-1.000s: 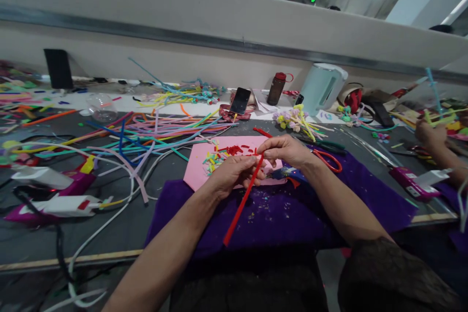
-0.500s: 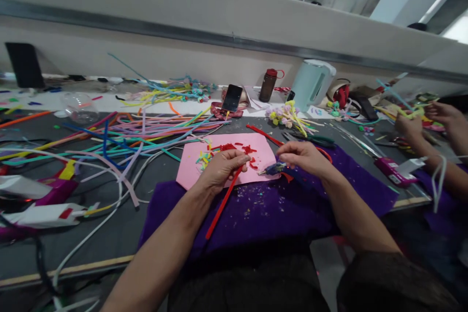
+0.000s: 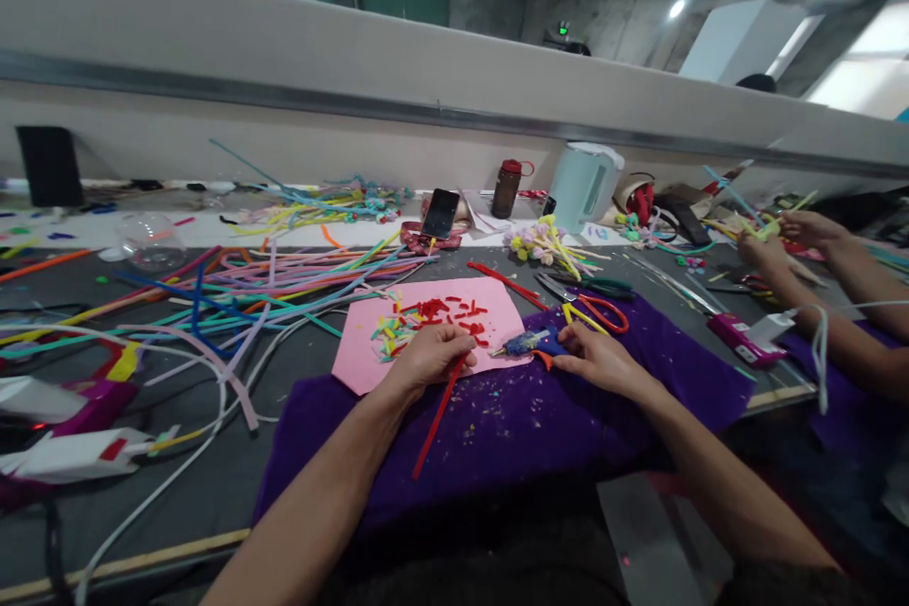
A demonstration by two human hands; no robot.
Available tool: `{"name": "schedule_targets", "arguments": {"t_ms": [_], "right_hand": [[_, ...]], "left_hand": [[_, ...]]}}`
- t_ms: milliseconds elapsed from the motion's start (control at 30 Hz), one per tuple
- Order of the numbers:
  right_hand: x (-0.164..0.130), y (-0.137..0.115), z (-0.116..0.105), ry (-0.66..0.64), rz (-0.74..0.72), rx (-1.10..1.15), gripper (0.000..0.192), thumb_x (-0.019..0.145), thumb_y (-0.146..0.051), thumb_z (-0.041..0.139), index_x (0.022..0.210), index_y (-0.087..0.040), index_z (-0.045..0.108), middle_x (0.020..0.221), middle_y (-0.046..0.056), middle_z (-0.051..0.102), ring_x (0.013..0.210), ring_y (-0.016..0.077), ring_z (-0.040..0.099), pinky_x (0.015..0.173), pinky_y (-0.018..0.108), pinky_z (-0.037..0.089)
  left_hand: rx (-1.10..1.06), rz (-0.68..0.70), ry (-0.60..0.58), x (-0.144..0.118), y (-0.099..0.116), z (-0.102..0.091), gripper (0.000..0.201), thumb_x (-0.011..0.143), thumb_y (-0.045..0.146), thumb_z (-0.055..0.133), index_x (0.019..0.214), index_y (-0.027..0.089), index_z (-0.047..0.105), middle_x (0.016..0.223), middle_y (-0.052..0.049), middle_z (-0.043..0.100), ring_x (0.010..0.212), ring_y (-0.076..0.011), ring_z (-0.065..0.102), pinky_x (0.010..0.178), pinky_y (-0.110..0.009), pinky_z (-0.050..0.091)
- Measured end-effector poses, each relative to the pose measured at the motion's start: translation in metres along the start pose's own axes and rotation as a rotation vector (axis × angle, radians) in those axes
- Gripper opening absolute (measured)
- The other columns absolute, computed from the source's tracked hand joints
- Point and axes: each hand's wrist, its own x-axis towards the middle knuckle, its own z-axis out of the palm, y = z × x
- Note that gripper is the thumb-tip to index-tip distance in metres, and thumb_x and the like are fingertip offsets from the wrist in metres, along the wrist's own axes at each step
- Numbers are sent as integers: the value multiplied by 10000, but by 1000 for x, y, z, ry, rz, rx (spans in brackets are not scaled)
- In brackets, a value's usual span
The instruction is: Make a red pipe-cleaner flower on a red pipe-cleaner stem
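Note:
My left hand (image 3: 436, 355) is closed in a pinch on a fuzzy red pipe cleaner (image 3: 435, 431), which hangs down over the purple cloth (image 3: 511, 454). My right hand (image 3: 603, 362) has its fingers closed round the back of a blue glue gun (image 3: 529, 341) with an orange trigger. The gun's nozzle points left, over the edge of a pink sheet (image 3: 359, 365). Short cut red pieces (image 3: 433, 311) and yellow, green and white bits (image 3: 390, 333) are scattered on that sheet. A yellow stick (image 3: 583, 318) shows just above my right fingers.
Long coloured pipe cleaners (image 3: 234, 275) cover the left, crossed by white cables. Red-handled scissors (image 3: 600, 311) and a yellow flower bunch (image 3: 543, 241) lie beyond my right hand. Behind stand a phone (image 3: 440, 214), a bottle (image 3: 506, 189) and a kettle (image 3: 583, 185). A co-worker's hands (image 3: 788, 241) are at right.
My right hand has come down onto the glue gun and closed round it. My left hand keeps its pinch on the red pipe cleaner. The head view has tilted up slightly.

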Motion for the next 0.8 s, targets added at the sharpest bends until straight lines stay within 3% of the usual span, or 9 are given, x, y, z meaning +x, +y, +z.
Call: {"name": "schedule_targets", "arguments": {"t_ms": [200, 433, 533, 633, 733, 800], "right_hand": [[-4, 5, 0, -17, 10, -13, 246, 722, -429, 544, 767, -193, 594, 660, 9, 580, 601, 145, 504, 531, 247, 285], [-6, 13, -7, 68, 166, 747, 246, 670, -385, 597, 739, -158, 534, 674, 6, 539, 571, 127, 488, 526, 247, 364], [-11, 5, -10, 148, 141, 1012, 257, 636, -345, 643, 789, -168, 535, 650, 10, 543, 535, 128, 483, 495, 254, 376], [-12, -7, -10, 187, 46, 1173, 291, 618, -307, 651, 857, -181, 545, 577, -19, 490, 480, 112, 429, 447, 243, 348], [-7, -19, -9, 95, -3, 1266, 229, 638, -287, 623, 822, -173, 548, 585, -13, 479, 472, 103, 417, 424, 237, 335], [0, -31, -12, 46, -28, 1289, 196, 650, -267, 601, 810, -165, 550, 612, 6, 504, 487, 108, 437, 427, 240, 349]], "left_hand": [[63, 74, -62, 9, -10, -2, 176, 643, 290, 588, 553, 144, 547, 554, -17, 618, 482, -99, 553, 496, -199, 403], [110, 79, -50, 7, -7, -1, 206, 646, 328, 598, 571, 143, 547, 570, -29, 628, 488, -115, 558, 486, -208, 395], [117, 96, -42, 5, -5, 1, 238, 632, 359, 628, 589, 138, 551, 562, -27, 620, 485, -113, 550, 466, -199, 377], [90, 91, -11, 0, 2, 2, 263, 627, 377, 651, 635, 126, 570, 593, -31, 623, 460, -87, 518, 429, -179, 343], [13, 76, 25, -7, 11, 0, 295, 647, 396, 648, 731, 120, 588, 676, -45, 644, 400, -42, 448, 371, -157, 290], [-54, 135, 55, -10, 16, -4, 307, 666, 402, 637, 775, 119, 588, 686, -44, 646, 372, -25, 415, 342, -147, 262]]}}
